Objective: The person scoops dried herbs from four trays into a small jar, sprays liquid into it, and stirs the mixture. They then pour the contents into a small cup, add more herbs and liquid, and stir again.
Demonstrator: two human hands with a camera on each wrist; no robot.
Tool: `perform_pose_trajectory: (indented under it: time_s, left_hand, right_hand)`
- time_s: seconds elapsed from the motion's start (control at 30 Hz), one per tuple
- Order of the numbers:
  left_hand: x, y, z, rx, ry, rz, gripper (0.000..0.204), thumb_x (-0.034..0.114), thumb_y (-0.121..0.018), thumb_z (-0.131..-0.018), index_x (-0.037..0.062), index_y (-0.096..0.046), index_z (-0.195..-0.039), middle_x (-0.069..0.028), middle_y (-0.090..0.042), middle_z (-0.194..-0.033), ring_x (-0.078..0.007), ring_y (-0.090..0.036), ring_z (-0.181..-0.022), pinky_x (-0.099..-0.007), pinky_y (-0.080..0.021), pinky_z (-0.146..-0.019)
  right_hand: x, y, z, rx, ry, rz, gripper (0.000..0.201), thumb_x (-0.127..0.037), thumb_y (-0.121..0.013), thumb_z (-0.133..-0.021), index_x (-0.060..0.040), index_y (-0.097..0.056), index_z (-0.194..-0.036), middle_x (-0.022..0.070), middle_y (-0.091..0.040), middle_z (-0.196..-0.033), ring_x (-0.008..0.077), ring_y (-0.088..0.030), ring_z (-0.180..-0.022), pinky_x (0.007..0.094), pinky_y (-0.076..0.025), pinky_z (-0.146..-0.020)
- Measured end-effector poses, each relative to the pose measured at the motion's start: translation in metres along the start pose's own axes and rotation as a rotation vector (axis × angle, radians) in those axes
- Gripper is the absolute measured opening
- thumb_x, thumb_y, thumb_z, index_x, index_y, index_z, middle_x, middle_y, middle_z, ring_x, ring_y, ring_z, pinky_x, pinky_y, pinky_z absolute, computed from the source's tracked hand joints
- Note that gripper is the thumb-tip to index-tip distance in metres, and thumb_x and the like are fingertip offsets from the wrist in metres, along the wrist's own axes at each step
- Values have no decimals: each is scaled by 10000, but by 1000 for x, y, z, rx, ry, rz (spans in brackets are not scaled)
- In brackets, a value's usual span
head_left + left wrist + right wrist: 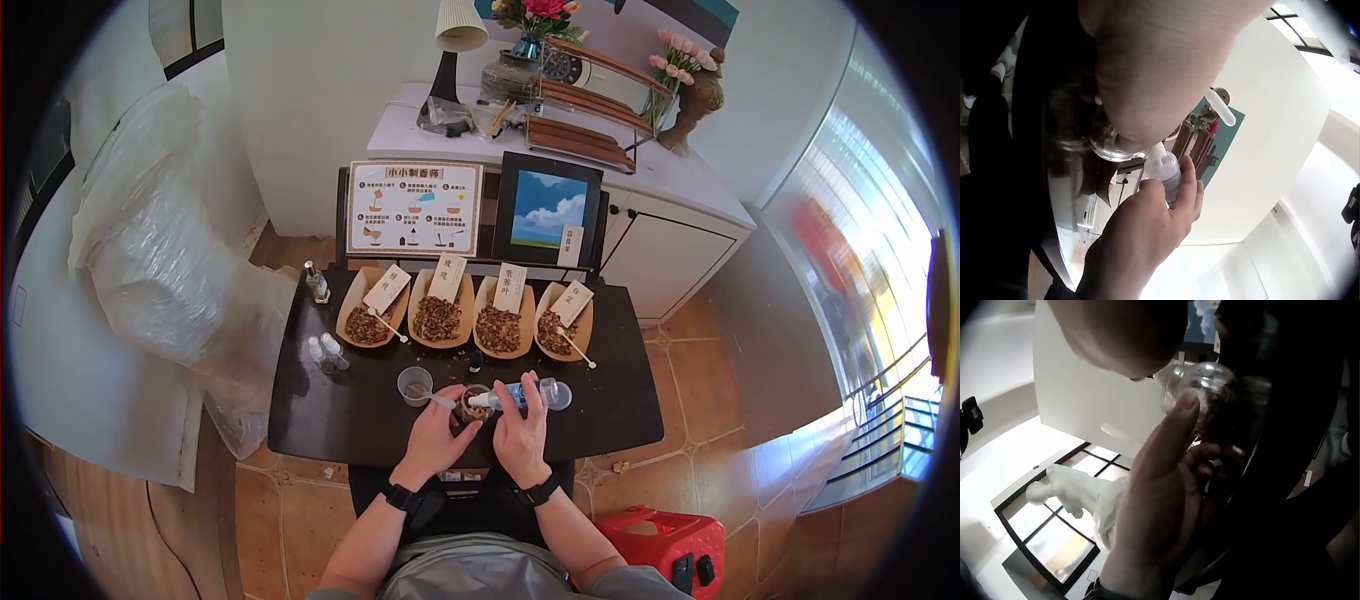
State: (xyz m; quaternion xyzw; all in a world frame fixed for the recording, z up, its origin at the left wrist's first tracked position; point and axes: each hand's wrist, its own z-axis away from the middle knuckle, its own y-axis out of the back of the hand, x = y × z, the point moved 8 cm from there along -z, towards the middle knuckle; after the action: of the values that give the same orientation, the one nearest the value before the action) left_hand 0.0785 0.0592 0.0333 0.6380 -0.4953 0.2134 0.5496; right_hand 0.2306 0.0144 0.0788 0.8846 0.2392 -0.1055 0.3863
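The left hand (437,437) grips a small glass jar (1205,370) with brown bits inside, above the table's near edge. A white spoon-like stick (434,398) extends leftward by its fingers, over a clear plastic cup (414,384); the left wrist view also shows the stick's pale end (1220,106). Curled round a clear bottle (556,394) is the right hand (522,435), also seen in the left wrist view (1141,228). The bottle lies tilted nearly flat, its white nozzle (482,399) at the jar's mouth. Whether they touch is hidden.
Several paper trays (437,340) of dried bits with labels stand across the dark table (330,420). A spray bottle (316,283) and small bottles (334,350) are at left, a tiny dark bottle (476,361) beyond the jar. An instruction board (415,208) and picture (548,208) stand behind.
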Motion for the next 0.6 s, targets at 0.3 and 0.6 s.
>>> perform_pose_trajectory:
  time_s: [0.3, 0.6]
  left_hand:
    - [2, 1, 0, 1, -5, 8, 675, 209, -848, -854, 48, -536, -1430, -145, -614, -1403, -223, -641, -778, -343, -567, -744]
    - [2, 1, 0, -4, 19, 16, 667, 211, -851, -852, 59, -543, -1424, -138, -617, -1404, -221, -642, -777, -339, -567, -743]
  right_hand:
    - [1, -1, 2, 16, 34, -13, 567, 127, -639, -830, -95, -718, -1346, 142, -410, -1551, 481, -425, -1440, 579, -407, -1174]
    - [-1, 0, -1, 33, 53, -5, 556, 149, -632, -822, -87, -740, -1314, 136, -431, -1538, 488, -437, -1435, 583, -426, -1162]
